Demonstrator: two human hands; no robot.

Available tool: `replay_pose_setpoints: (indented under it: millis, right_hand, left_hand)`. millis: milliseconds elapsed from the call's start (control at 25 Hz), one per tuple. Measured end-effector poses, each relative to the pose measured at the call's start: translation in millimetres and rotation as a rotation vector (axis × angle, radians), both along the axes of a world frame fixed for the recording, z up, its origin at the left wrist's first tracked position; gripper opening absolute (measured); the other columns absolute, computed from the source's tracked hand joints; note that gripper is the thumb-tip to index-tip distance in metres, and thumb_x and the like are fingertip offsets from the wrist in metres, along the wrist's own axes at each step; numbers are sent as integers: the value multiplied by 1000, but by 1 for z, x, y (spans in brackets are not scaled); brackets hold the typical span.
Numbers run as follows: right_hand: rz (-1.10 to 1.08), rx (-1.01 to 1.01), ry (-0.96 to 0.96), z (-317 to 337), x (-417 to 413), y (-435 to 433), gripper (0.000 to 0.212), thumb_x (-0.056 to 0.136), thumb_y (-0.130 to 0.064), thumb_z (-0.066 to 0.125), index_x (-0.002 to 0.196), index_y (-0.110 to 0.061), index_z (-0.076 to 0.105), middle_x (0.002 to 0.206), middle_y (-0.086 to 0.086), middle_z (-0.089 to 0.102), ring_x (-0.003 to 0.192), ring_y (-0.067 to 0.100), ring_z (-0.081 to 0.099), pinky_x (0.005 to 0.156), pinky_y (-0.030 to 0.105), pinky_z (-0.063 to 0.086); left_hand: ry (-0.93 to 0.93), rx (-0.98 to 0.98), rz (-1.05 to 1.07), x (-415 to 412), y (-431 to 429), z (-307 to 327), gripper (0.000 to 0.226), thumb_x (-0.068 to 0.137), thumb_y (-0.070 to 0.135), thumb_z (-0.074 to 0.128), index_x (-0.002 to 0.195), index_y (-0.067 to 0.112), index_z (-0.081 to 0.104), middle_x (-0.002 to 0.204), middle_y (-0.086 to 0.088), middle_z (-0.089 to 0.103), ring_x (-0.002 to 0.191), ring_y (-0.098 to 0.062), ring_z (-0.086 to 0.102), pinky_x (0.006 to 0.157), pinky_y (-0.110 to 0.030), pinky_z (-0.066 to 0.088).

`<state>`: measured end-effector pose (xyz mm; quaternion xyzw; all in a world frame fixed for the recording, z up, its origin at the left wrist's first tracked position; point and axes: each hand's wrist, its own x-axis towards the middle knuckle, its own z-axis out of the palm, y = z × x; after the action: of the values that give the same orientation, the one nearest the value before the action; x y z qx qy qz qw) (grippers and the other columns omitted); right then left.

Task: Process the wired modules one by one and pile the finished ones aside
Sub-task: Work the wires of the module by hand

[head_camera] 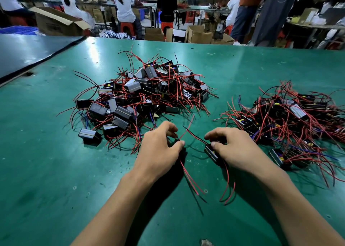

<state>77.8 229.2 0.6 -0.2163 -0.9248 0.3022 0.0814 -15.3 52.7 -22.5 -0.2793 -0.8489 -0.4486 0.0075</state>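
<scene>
On the green table (pixel 56 171) my left hand (pixel 160 148) curls over a small dark module that is mostly hidden under the fingers; its red wires (pixel 190 178) trail toward me. My right hand (pixel 233 148) grips a black wired module (pixel 211 153) by its end, thumb on top, with red and black wires running out both ways. A big heap of black modules with red wires (pixel 141 94) lies beyond my left hand. A second heap (pixel 291 122) spreads to the right of my right hand.
A darker table (pixel 28 53) adjoins at the far left. Beyond the table's far edge stand cardboard boxes (pixel 199 34), red stools and several people working at benches.
</scene>
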Motion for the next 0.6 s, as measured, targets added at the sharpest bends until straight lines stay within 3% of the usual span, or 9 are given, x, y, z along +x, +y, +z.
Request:
replay_pose_setpoints:
  millis: [120,240,360,440,600]
  right_hand:
    - [-9,-71,154,1,-2,-6,19,96,-19,62,107,-25,76,100,-11,74,86,-2,62,79,8,41]
    - [59,-130,170,0,-2,-12,11,93,-29,68,99,-28,76,89,-17,74,78,-14,61,68,-1,39]
    - [110,-166,161,-3,-3,-14,6,91,-25,71,94,-27,76,82,-16,73,69,-12,61,63,3,40]
    - [137,-207,175,-5,-5,-15,7,90,-21,72,91,-27,76,82,-15,74,72,-10,62,69,7,44]
    - [154,-306,210,-11,-7,-18,11,94,-16,66,96,-25,72,85,-8,75,80,4,69,82,25,54]
  left_hand:
    - [-149,84,-56,1,2,4,31,80,4,71,98,22,54,85,13,74,65,-3,65,65,-19,52]
    - [-297,142,-114,1,2,7,33,82,-7,63,97,19,49,84,8,76,71,-14,71,66,-28,56]
    - [-394,211,-150,0,2,8,37,82,-11,57,102,18,49,86,1,76,79,-28,70,70,-38,56]
    - [-451,264,-146,-3,2,8,34,84,-8,58,107,17,53,85,-1,76,80,-32,69,71,-36,56]
    - [-508,411,-105,-3,3,6,7,96,15,60,98,10,65,72,-4,74,65,-15,68,58,-20,54]
